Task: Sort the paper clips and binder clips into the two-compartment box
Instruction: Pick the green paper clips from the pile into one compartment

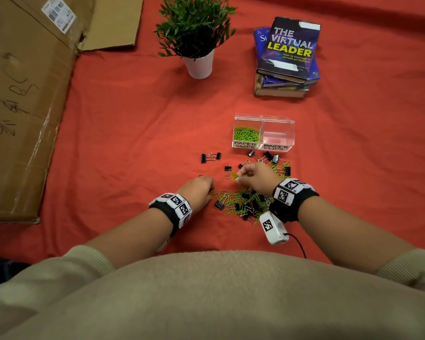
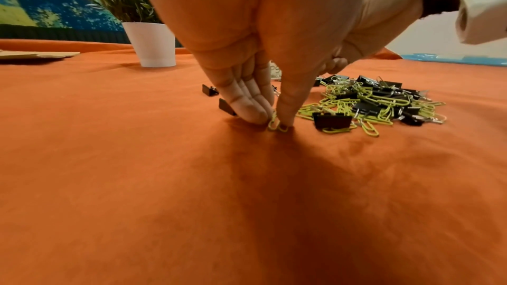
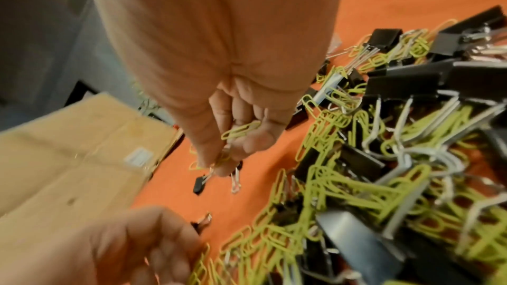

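Note:
A clear two-compartment box [image 1: 263, 118] stands on the orange cloth. Its left cell, labelled PAPER CLIPS, holds green paper clips [image 1: 245, 134]; the right cell is labelled BINDER CLIPS. A mixed pile of green paper clips and black binder clips [image 1: 243, 201] lies in front of me. At the pile's left edge my left hand [image 2: 272, 120] pinches a green paper clip [image 2: 277, 127] against the cloth between thumb and fingers. My right hand [image 3: 227, 155] hovers over the pile, with its curled fingers holding several green paper clips [image 3: 241, 131].
Loose binder clips [image 1: 210, 157] lie scattered left of the box and just before it. Farther back stand a potted plant [image 1: 198, 42] and a stack of books [image 1: 288, 57]. Flattened cardboard [image 1: 22, 99] covers the left side.

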A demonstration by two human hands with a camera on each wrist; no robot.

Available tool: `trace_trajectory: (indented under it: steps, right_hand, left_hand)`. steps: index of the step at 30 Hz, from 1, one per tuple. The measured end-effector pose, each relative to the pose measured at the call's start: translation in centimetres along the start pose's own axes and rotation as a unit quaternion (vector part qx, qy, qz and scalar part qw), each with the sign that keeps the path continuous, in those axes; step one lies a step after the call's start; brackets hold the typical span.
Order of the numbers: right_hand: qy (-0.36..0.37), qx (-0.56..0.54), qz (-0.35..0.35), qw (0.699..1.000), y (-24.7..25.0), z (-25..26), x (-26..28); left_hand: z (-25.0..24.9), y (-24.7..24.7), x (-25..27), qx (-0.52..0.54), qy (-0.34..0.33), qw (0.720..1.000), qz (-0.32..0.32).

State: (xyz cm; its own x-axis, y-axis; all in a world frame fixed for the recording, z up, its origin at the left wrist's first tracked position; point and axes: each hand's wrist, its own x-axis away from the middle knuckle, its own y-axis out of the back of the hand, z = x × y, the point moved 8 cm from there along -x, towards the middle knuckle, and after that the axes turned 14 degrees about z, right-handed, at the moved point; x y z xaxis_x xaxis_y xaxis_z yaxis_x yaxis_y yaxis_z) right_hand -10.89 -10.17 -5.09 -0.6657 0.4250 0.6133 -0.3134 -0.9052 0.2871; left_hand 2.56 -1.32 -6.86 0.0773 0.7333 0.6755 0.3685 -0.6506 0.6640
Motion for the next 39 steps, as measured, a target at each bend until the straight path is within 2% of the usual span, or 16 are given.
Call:
trace_trajectory:
  steps: [4, 8, 12, 16, 20, 25, 30, 33, 36, 39]
  right_hand:
    - [-0.003, -0.124, 0.037, 0.992, 0.0, -0.3, 0.0]
    - [-0.009, -0.247, 0.056, 0.967, -0.6, -0.3, 0.2]
    - [-0.032, -0.320, 0.060, 0.945, -1.4, -0.9, 0.2]
    - [-0.053, -0.325, 0.063, 0.942, -1.9, -1.4, 0.1]
    - [-0.057, -0.288, 0.071, 0.953, -1.6, -1.3, 0.3]
    - [-0.059, -0.197, 0.081, 0.975, -1.5, -1.5, 0.1]
    - [-0.065, -0.092, 0.095, 0.989, -1.3, -1.8, 0.3]
    - [-0.061, -0.044, 0.082, 0.994, -0.9, -2.0, 0.3]
    - [-0.049, -0.065, 0.067, 0.994, -0.6, -2.2, 0.2]
    - [-0.033, -0.107, 0.052, 0.992, -0.2, -1.9, 0.5]
  left_hand:
    - [0.2, 0.0, 0.1, -0.010, 0.019, 1.000, -0.010]
    - [-0.1, 0.0, 0.4, -0.033, 0.044, 0.998, -0.021]
    - [-0.9, -0.1, 0.5, -0.065, 0.053, 0.996, -0.024]
    - [-1.3, -0.2, 0.4, -0.055, 0.038, 0.998, -0.011]
    - [-0.8, 0.1, 0.4, 0.057, 0.008, 0.998, -0.010]
    - [-0.1, 1.8, 0.8, 0.211, -0.006, 0.976, -0.055]
    - [0.1, 2.1, 0.8, 0.307, 0.007, 0.951, -0.042]
    - [-0.5, 1.1, 0.5, 0.271, 0.012, 0.963, -0.002]
    - [-1.2, -0.2, 0.6, 0.121, 0.033, 0.992, 0.032]
    - [-1.9, -1.0, 0.7, 0.004, 0.019, 0.999, 0.043]
